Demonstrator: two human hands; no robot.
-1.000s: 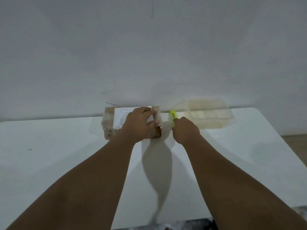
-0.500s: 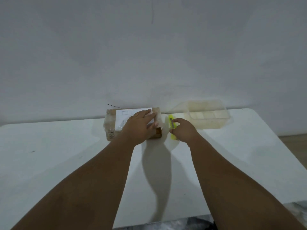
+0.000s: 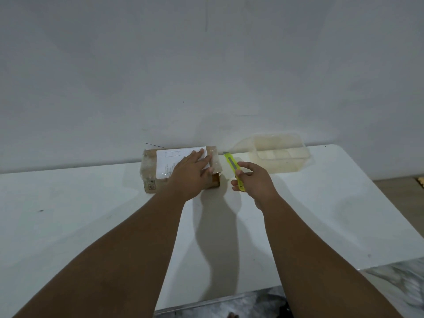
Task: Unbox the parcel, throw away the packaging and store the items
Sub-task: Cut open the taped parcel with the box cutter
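A brown cardboard parcel (image 3: 151, 173) wrapped in clear tape, with a white label on top, lies on the white table (image 3: 68, 214) close to the wall. My left hand (image 3: 190, 175) rests flat on its top, fingers spread over the label and the right end. Just right of the parcel, my right hand (image 3: 254, 182) grips a yellow-green utility knife (image 3: 231, 164) by its lower end. The knife points away from me, its tip near the parcel's far right corner, apart from the box.
A clear plastic storage container (image 3: 282, 154) stands at the back right of the table against the wall. The table's right edge (image 3: 376, 191) drops to a wooden floor; a marbled surface (image 3: 401, 285) shows below the front edge.
My right hand lifted the knife off the table beside the parcel and drew back toward me, so more of the handle shows. My left hand stayed pressed on the parcel.
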